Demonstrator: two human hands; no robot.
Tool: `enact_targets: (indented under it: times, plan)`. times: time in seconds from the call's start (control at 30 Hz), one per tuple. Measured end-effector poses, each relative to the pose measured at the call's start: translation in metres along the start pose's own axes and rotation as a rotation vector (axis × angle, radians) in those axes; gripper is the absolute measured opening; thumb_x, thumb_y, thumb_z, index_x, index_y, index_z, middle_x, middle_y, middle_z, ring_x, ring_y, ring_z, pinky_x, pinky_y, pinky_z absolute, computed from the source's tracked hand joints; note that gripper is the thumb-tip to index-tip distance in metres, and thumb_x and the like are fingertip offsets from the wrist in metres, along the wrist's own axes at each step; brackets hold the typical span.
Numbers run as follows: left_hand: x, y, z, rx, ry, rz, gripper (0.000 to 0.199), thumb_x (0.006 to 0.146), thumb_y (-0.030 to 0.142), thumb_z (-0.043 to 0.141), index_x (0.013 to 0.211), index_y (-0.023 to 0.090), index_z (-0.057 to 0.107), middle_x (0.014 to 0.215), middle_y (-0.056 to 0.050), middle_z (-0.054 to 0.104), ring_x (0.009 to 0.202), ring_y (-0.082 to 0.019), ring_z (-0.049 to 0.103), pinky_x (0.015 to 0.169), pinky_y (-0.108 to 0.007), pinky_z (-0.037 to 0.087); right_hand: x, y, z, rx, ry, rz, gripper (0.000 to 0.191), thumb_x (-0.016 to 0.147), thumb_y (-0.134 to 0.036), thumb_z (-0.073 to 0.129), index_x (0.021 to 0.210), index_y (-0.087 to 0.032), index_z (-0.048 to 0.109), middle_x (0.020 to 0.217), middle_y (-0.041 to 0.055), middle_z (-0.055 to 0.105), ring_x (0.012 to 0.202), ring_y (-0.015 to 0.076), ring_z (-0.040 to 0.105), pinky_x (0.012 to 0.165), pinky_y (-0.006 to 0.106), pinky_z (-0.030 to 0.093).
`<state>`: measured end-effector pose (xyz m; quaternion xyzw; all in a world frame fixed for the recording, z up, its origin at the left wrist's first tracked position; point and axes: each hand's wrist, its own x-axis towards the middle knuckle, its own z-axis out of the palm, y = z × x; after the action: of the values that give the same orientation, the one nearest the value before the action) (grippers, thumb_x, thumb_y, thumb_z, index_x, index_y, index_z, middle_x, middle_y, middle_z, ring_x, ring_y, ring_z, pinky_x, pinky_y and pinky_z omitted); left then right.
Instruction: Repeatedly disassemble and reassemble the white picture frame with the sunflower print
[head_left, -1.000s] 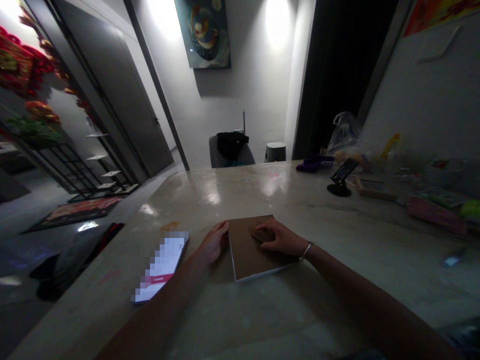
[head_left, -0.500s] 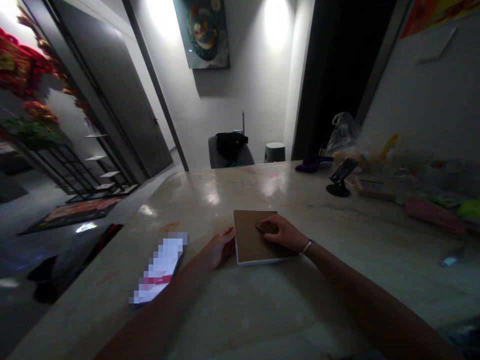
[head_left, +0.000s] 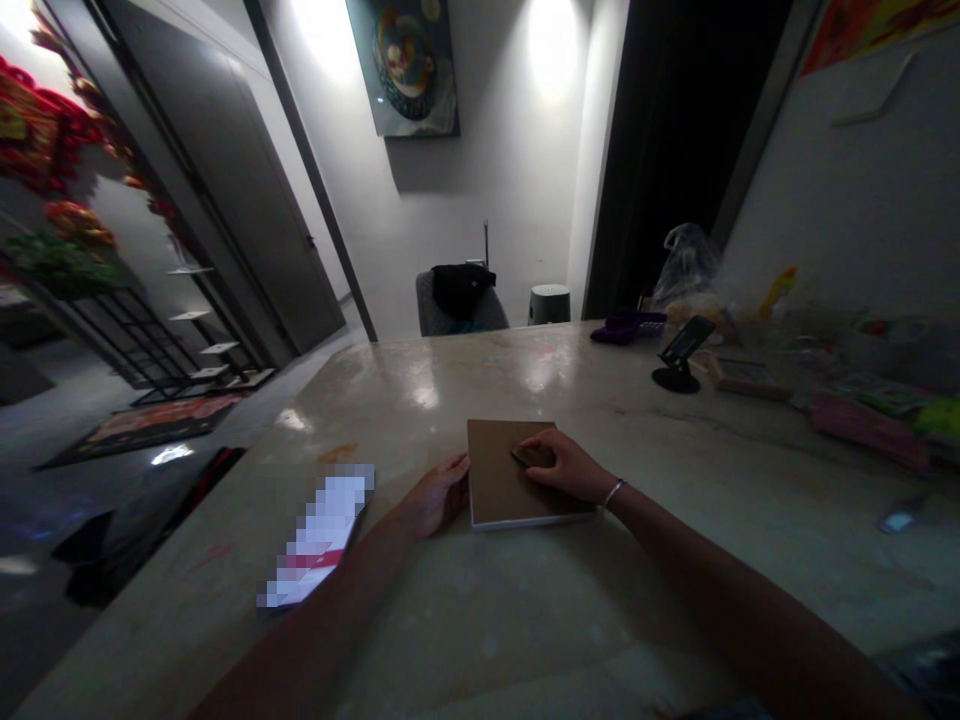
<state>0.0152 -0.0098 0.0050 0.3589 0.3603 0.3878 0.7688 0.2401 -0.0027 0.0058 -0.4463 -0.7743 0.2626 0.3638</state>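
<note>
A brown-covered notebook (head_left: pixel 499 490) with white page edges lies flat and closed on the table. My left hand (head_left: pixel 441 492) is at its left edge, fingers bent together and holding that side. Across the cover rests my right hand (head_left: pixel 559 465), a bracelet at its wrist. Its fingers are curled in, and a small dark shape shows at their tips; whether that is an object or shadow I cannot make out. Left of my left forearm lies a phone (head_left: pixel 322 540) with a lit, blurred-out screen.
The pale stone-topped table (head_left: pixel 480 620) stretches ahead. On its right side stand a black phone stand (head_left: pixel 682 355), a purple item (head_left: pixel 628 326), a wooden frame (head_left: pixel 746 378), a clear plastic bag (head_left: pixel 686 265) and a pink cloth-like thing (head_left: pixel 866 428). A chair (head_left: pixel 461 300) and a stool (head_left: pixel 550 304) are beyond.
Almost nothing differs. Both hands keep their places at the notebook, with only a very slight shift to the left.
</note>
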Motion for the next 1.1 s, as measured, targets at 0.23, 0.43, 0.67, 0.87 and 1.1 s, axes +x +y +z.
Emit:
enact_targets:
  times: [0.23, 0.43, 0.67, 0.87, 1.1]
  plan:
    - [-0.001, 0.000, 0.006, 0.012, 0.061, 0.074, 0.039, 0.076, 0.018, 0.055, 0.115, 0.018, 0.049, 0.108, -0.009, 0.062, 0.098, -0.022, 0.058, 0.083, -0.035, 0.046, 0.000, 0.003, 0.004, -0.010, 0.033, 0.004, 0.036, 0.063, -0.021, 0.065, 0.098, -0.018, 0.059, 0.096, 0.0049, 0.059, 0.088, 0.0173, 0.054, 0.080, 0.032, 0.042]
    - [-0.001, -0.001, 0.005, 0.063, 0.044, 0.082, 0.043, 0.075, 0.020, 0.056, 0.117, 0.019, 0.049, 0.107, -0.008, 0.062, 0.095, -0.022, 0.060, 0.078, -0.033, 0.048, -0.001, 0.002, 0.006, -0.050, 0.052, -0.091, 0.032, 0.064, -0.019, 0.064, 0.096, -0.019, 0.060, 0.097, 0.0051, 0.058, 0.091, 0.0176, 0.053, 0.083, 0.034, 0.041]
    - [-0.002, 0.000, 0.007, 0.061, 0.082, 0.105, 0.056, 0.074, 0.020, 0.056, 0.126, 0.023, 0.037, 0.108, -0.007, 0.061, 0.089, -0.021, 0.062, 0.071, -0.031, 0.050, -0.001, 0.002, 0.006, -0.028, 0.065, -0.019, 0.037, 0.063, -0.020, 0.065, 0.099, -0.019, 0.058, 0.096, 0.0049, 0.059, 0.089, 0.0176, 0.054, 0.080, 0.033, 0.043]
    - [-0.006, 0.001, 0.012, 0.110, 0.124, 0.135, 0.070, 0.070, 0.020, 0.061, 0.132, 0.027, 0.027, 0.106, -0.007, 0.062, 0.089, -0.022, 0.062, 0.073, -0.032, 0.049, -0.002, -0.002, 0.006, -0.081, 0.066, -0.096, 0.032, 0.064, -0.019, 0.064, 0.095, -0.019, 0.059, 0.096, 0.0053, 0.059, 0.089, 0.0177, 0.054, 0.082, 0.034, 0.042]
    - [0.003, 0.001, -0.001, 0.448, 0.177, 0.333, 0.061, 0.065, 0.025, 0.065, 0.120, 0.016, 0.043, 0.124, -0.013, 0.050, 0.113, -0.027, 0.047, 0.092, -0.039, 0.038, -0.003, -0.004, 0.005, -0.117, 0.043, -0.115, 0.031, 0.066, -0.019, 0.063, 0.096, -0.019, 0.059, 0.097, 0.0060, 0.060, 0.090, 0.0187, 0.055, 0.082, 0.035, 0.041]
